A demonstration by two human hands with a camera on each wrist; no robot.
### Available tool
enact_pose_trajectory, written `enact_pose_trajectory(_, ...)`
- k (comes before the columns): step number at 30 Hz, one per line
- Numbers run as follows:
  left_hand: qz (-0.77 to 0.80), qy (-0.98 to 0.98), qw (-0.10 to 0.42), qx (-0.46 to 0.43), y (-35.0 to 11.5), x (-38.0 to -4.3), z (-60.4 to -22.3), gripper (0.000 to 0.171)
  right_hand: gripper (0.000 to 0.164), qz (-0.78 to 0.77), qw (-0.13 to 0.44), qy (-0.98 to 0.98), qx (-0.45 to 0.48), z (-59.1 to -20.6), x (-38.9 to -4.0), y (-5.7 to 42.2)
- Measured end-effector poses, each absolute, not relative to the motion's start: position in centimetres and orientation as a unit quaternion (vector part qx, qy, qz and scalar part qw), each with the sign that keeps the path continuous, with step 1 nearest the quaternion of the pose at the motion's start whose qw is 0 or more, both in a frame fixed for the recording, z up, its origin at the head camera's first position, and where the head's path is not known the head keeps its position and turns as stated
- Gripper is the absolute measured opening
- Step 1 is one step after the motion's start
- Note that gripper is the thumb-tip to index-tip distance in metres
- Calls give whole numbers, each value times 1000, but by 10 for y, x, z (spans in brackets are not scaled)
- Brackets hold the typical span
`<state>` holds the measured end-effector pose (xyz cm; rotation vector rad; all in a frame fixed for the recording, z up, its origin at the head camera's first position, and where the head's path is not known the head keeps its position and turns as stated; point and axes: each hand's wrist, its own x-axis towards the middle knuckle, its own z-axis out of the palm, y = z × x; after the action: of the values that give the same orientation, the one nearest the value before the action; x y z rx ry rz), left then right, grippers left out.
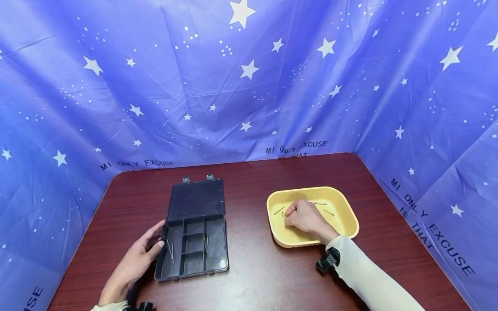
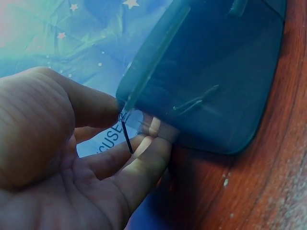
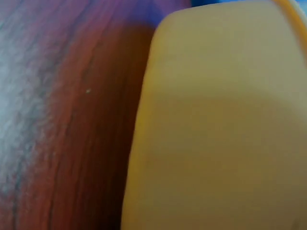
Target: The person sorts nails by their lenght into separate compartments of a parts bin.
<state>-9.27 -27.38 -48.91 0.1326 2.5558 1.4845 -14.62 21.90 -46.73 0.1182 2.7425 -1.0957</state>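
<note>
A dark, see-through compartment box [image 1: 193, 270] lies on the table with its lid [image 1: 197, 198] folded back. Long thin nails [image 1: 171, 254] lie in its left compartment, and more nails [image 1: 206, 242] in the right one. My left hand [image 1: 136, 257] is at the box's left side, thumb at the rim and loosely bent fingers against the outer wall [image 2: 201, 129]. Inside the yellow tray [image 1: 277, 235], my right hand [image 1: 307, 216] reaches down with curled fingers, fingertips beside a nail [image 1: 283, 214]. I cannot tell whether they pinch one. The right wrist view shows only the tray's outer side [image 3: 216, 120].
Several nails [image 1: 328, 212] are scattered over the tray floor. The box and the tray stand apart on a dark red wooden table [image 1: 249, 207]. A blue star-patterned curtain [image 1: 218, 86] hangs behind and along the sides.
</note>
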Motion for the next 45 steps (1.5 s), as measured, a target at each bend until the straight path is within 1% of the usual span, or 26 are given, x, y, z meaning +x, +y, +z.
enact_pose_trajectory(6,510,854,87,48,-274,-93,-491,60,24,-465,109,877,50,-469,-149,220)
enact_pose_trajectory(12,504,858,86,46,-274,-93,-490,60,27,-552,140,820,62,-468,-149,221)
enact_pose_trajectory(16,511,854,81,48,-274,-94,-491,60,30,-587,142,794,61,-463,-148,221)
enact_pose_trajectory(22,519,850,74,47,-274,-94,-491,59,38,-614,119,779,41,-457,-150,223)
enact_pose_trajectory(30,525,846,82,41,-274,-90,-488,60,42,-647,108,753,47,-454,-151,227)
enact_pose_trajectory(37,515,852,91,30,-273,-91,-487,60,39,-655,79,752,15,-436,-150,225)
enact_pose_trajectory(45,511,855,83,33,-273,-93,-487,59,26,-701,45,711,-22,-401,-151,216)
